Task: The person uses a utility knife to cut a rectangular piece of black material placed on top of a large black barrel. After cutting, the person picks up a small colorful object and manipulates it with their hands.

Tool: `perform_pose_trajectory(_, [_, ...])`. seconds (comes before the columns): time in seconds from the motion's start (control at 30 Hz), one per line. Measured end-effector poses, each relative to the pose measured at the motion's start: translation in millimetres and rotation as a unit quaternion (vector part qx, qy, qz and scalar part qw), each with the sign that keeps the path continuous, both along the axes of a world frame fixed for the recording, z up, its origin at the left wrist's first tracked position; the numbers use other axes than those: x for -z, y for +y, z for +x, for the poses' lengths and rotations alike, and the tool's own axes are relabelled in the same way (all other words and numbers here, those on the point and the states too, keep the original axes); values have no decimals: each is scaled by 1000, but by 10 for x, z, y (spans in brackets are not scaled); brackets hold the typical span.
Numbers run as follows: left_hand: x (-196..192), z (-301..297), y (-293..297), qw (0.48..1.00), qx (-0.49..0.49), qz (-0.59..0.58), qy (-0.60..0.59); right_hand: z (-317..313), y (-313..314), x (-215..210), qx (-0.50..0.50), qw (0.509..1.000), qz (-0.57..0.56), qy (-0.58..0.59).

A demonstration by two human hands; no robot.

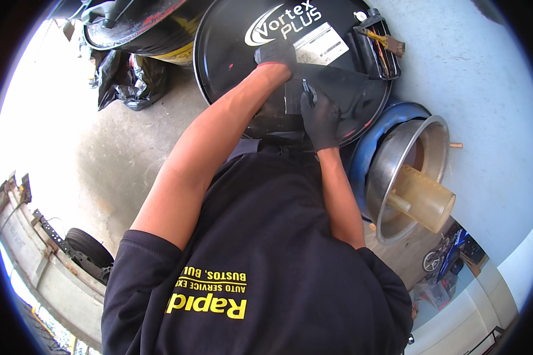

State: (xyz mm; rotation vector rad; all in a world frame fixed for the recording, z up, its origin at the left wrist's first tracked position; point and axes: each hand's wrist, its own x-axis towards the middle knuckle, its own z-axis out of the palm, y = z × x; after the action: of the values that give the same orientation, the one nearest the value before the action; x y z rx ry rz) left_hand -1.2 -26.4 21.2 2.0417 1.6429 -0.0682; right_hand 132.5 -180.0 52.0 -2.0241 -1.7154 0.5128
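My left hand (276, 55), in a black glove, rests over the lid of a black drum (231, 77), at the upper edge of a dark grey sheet (331, 80). Its fingers are hard to make out against the black lid. Just nearer, my right hand (323, 118), gloved in black too, is closed around a small cutter-like tool (305, 86) with a bluish-grey metal tip. That tip points away from me, over the sheet. A white printed label (321, 45) lies on the lid beyond the sheet.
A paintbrush (385, 41) lies across a black bottle (386, 64) on the lid's right. Beside the drum, a metal basin (380, 195) holds a yellowish plastic jug (423, 198) on a blue drum (361, 154). Another drum (142, 35) and black plastic bags (133, 83) stand left.
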Motion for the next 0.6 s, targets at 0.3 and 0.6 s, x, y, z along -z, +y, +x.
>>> perform_pose_trajectory(0.3, [-59,-23,-28,1000,3,5,-7,-15,-22,42,-5,1000,2,-25])
perform_pose_trajectory(0.6, [66,-40,-15,999,6,29,-13,-13,-28,68,-12,999,31,-23])
